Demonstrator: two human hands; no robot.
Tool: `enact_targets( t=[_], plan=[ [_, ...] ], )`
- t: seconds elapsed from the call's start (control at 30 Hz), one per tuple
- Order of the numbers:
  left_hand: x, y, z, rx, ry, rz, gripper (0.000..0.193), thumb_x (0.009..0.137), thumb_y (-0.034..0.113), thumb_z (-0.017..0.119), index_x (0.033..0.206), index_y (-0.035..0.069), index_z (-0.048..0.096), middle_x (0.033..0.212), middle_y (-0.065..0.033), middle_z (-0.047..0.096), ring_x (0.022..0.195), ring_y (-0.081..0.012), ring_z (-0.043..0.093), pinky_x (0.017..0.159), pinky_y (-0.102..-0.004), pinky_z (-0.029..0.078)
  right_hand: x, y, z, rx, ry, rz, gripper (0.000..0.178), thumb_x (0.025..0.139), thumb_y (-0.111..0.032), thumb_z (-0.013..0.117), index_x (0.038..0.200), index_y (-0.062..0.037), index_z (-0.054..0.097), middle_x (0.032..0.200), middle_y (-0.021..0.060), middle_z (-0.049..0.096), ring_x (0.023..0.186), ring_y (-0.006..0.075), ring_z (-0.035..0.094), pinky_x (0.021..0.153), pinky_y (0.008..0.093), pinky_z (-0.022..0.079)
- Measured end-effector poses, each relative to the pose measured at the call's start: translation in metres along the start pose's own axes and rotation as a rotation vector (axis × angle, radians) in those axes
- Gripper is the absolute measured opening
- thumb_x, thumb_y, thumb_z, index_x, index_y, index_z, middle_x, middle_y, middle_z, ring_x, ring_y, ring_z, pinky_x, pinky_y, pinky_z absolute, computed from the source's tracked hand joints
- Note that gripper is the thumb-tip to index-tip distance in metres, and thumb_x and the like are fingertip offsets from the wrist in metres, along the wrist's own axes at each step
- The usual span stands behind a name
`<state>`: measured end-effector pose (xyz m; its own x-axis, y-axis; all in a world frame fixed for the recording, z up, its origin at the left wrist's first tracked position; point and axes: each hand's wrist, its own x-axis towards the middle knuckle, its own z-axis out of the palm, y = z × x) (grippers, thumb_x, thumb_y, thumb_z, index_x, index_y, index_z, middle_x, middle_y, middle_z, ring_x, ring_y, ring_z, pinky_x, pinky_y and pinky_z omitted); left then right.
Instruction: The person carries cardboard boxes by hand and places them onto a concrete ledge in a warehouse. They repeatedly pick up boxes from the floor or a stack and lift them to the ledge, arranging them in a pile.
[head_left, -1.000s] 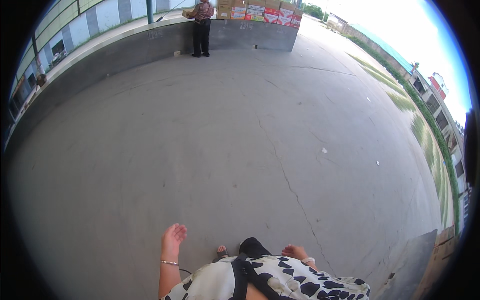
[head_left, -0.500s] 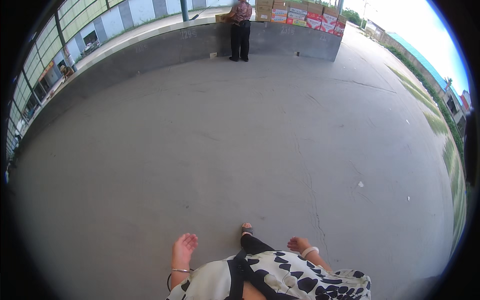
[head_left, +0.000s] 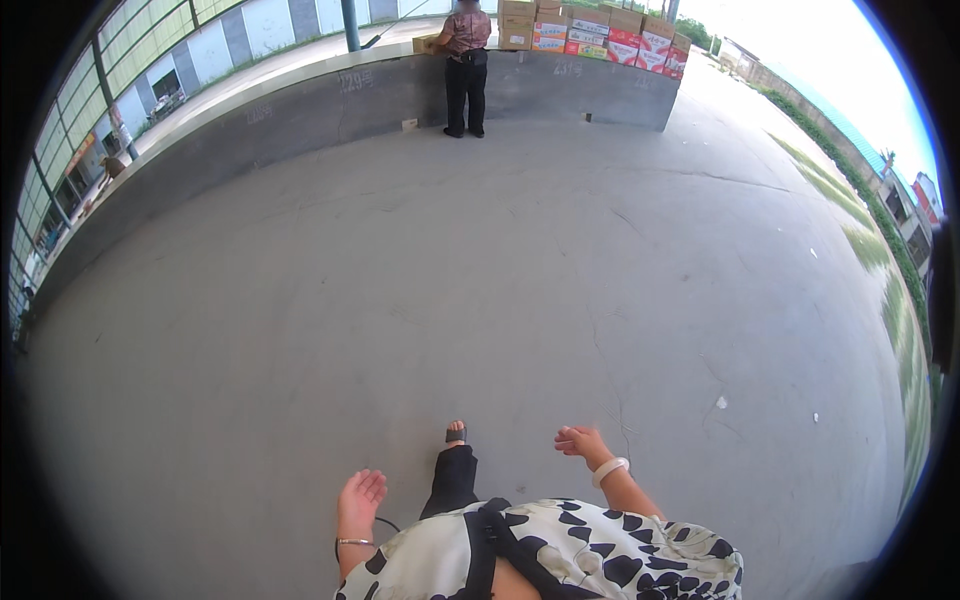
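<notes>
My left hand (head_left: 362, 493) hangs at waist height with its palm turned up and its fingers stretched out; nothing lies in it. A thin bracelet (head_left: 354, 541) circles that wrist. Farther forward, my right hand (head_left: 582, 443) is held out over the concrete floor (head_left: 480, 300), its fingers loosely bent and holding nothing. A pale bangle (head_left: 609, 472) sits on the right wrist. Neither hand touches anything. Between them, one foot in a dark sandal (head_left: 456, 433) is on the floor, below a black trouser leg.
Ahead runs a long, low grey wall (head_left: 540, 95) with a pale top. Another person (head_left: 466, 80) stands against it, a hand by a small carton (head_left: 425, 45). Several stacked cardboard boxes (head_left: 622, 48) rest on the wall's right part. Small litter (head_left: 721, 402) dots the floor.
My right hand has swung forward and a little left; my left hand has barely moved. A foot shows farther forward and left. The wall, person and boxes appear slightly lower and nearer.
</notes>
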<state>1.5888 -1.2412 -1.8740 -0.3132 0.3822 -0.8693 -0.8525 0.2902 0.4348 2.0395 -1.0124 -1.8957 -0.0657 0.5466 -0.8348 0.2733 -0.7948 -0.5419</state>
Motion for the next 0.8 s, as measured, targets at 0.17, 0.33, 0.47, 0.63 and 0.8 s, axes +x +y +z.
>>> enact_targets(
  t=[0.17, 0.33, 0.47, 0.63, 0.8],
  plan=[
    [0.056, 0.032, 0.064, 0.094, -0.122, 0.002, 0.035, 0.1, 0.025, 0.056, 0.123, -0.001, 0.053, 0.119, -0.018, 0.066, 0.109, -0.0289, 0.066, 0.093, -0.0443, 0.054, -0.013, 0.09, -0.035, 0.167, 0.147, 0.213, 0.038, 0.099, -0.029, 0.059, 0.116, 0.0046, 0.065, 0.111, 0.0181, 0.072, 0.098, 0.0291, 0.073, 0.086, 0.0402, 0.058],
    [0.089, 0.064, 0.128, 0.209, -0.188, -0.04, 0.033, 0.1, 0.025, 0.055, 0.122, 0.0, 0.055, 0.118, -0.0184, 0.067, 0.107, -0.0276, 0.067, 0.091, -0.042, 0.055, -0.05, 0.264, -0.067, -0.617, 0.27, -0.027, 0.031, 0.099, -0.035, 0.061, 0.103, -0.0066, 0.073, 0.104, 0.0088, 0.077, 0.098, 0.0277, 0.074, 0.091, 0.0418, 0.056],
    [0.126, 0.066, 0.194, 0.314, -0.361, -0.1, 0.031, 0.1, 0.024, 0.056, 0.119, 0.0, 0.057, 0.115, -0.0177, 0.069, 0.105, -0.0272, 0.068, 0.091, -0.0419, 0.056, -0.056, 0.319, -0.08, -0.947, 0.25, 0.096, 0.033, 0.097, -0.034, 0.062, 0.105, -0.0036, 0.072, 0.103, 0.012, 0.076, 0.093, 0.0316, 0.074, 0.085, 0.0438, 0.059],
    [0.141, 0.058, 0.253, 0.384, -0.448, -0.137, 0.03, 0.1, 0.024, 0.057, 0.118, 0.0, 0.058, 0.114, -0.0173, 0.069, 0.106, -0.0275, 0.068, 0.091, -0.0422, 0.055, -0.052, 0.237, -0.068, -0.138, 0.425, 0.365, 0.033, 0.097, -0.032, 0.062, 0.106, -0.0008, 0.07, 0.102, 0.0146, 0.075, 0.09, 0.0326, 0.074, 0.08, 0.0434, 0.06],
    [0.142, 0.06, 0.264, 0.386, -0.443, -0.133, 0.031, 0.099, 0.024, 0.058, 0.119, 0.0, 0.058, 0.115, -0.0178, 0.069, 0.107, -0.0278, 0.068, 0.092, -0.0419, 0.055, -0.015, 0.182, -0.056, 0.088, 0.397, 0.388, 0.033, 0.097, -0.029, 0.061, 0.107, 0.002, 0.068, 0.102, 0.0172, 0.074, 0.087, 0.0336, 0.075, 0.075, 0.0431, 0.06]
  ],
)
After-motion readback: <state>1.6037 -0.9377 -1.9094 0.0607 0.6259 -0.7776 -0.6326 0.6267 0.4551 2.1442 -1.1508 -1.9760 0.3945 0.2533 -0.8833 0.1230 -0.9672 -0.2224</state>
